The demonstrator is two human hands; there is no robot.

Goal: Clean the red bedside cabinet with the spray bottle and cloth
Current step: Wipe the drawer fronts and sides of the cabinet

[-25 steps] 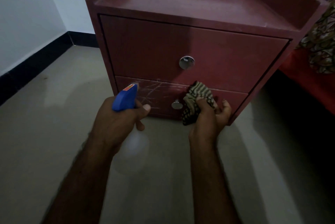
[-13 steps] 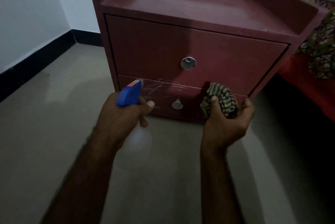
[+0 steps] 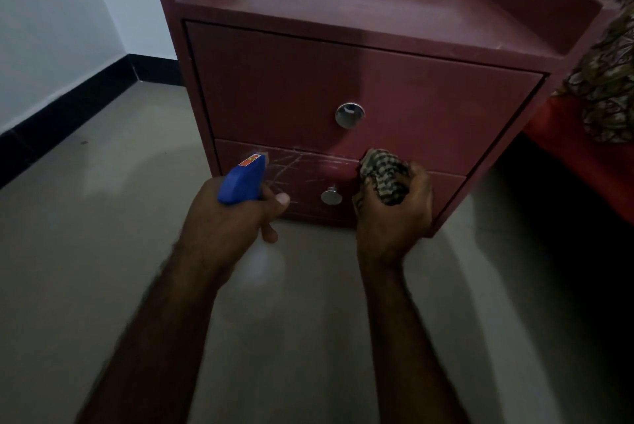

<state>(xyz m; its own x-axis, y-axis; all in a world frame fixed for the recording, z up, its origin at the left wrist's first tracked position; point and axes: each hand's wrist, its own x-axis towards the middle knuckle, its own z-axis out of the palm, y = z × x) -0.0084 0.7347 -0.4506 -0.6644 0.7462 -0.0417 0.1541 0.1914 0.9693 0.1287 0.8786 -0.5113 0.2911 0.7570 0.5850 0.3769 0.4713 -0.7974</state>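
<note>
Cabinet (image 3: 274,87): red, directly ahead.
Left hand (image 3: 230,221): wrapped round spray bottle (image 3: 244,180), nozzle aimed at scuffed lower drawer (image 3: 302,176).
Right hand (image 3: 394,218): clutches bunched cloth (image 3: 384,173) at that drawer, seemingly for wiping.

Your left hand (image 3: 233,218), at centre frame, is curled round the spray bottle (image 3: 243,180), thumb pointing right. Your right hand (image 3: 394,214), just to its right, bunches the cloth (image 3: 386,173) in bent fingers. Both bare forearms rise from the bottom edge.

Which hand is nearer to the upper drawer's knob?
Right. The right hand, gripping the cloth, is just below-right of the upper knob; the left hand is farther, lower left.
</note>
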